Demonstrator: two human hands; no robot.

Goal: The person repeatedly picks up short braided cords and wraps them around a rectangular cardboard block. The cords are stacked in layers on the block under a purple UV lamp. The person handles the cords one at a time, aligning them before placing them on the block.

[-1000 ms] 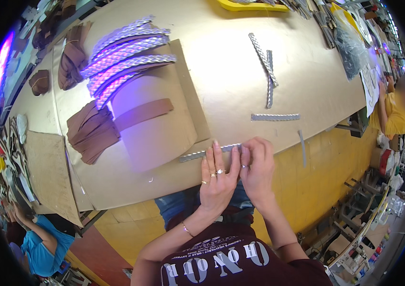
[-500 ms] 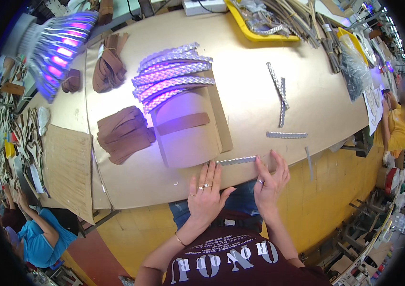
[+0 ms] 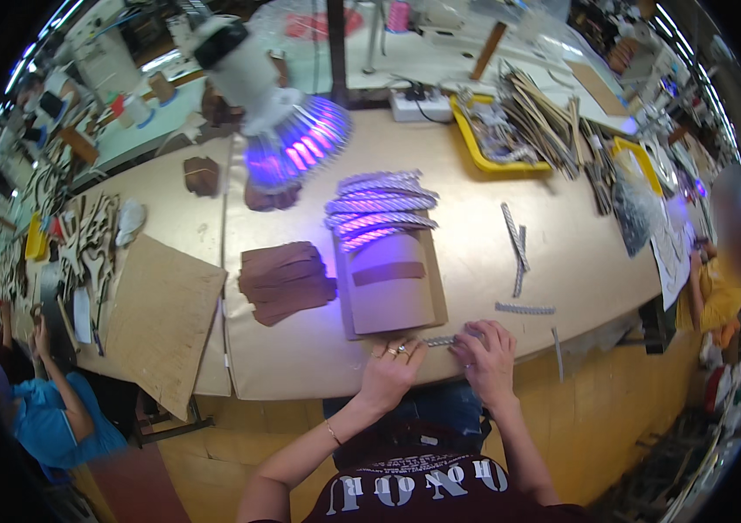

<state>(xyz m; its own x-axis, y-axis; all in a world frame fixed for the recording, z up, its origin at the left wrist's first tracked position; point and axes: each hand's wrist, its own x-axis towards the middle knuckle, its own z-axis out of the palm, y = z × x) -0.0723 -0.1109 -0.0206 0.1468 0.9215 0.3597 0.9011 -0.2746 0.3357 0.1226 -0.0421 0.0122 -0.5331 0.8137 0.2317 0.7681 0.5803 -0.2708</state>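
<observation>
A short silver braided strip [image 3: 440, 341] lies along the table's front edge, between my two hands. At its left end, my left hand [image 3: 390, 373] has its fingers bent and closed on the strip. My right hand [image 3: 485, 359] pinches the other end with curled fingers. Just beyond stands a curved cardboard form [image 3: 392, 301] with a brown strip [image 3: 389, 273] across it. Several silver braided strips [image 3: 381, 202] are laid over its far end, under purple light. Further loose braided strips [image 3: 524, 309] rest to the right; the fingertips partly hide the held strip's ends.
A lamp [image 3: 292, 144] with a finned head glows purple over the table [image 3: 579, 261]. Brown strips [image 3: 286, 281] lie stacked left of the form, near a cardboard sheet [image 3: 161, 318]. A yellow tray [image 3: 510, 164] stands far right. People sit at both sides.
The view has tilted up, showing more of the far side. My left fingers, stretched flat before, are now bent at the strip's end. My right fingers have curled in more.
</observation>
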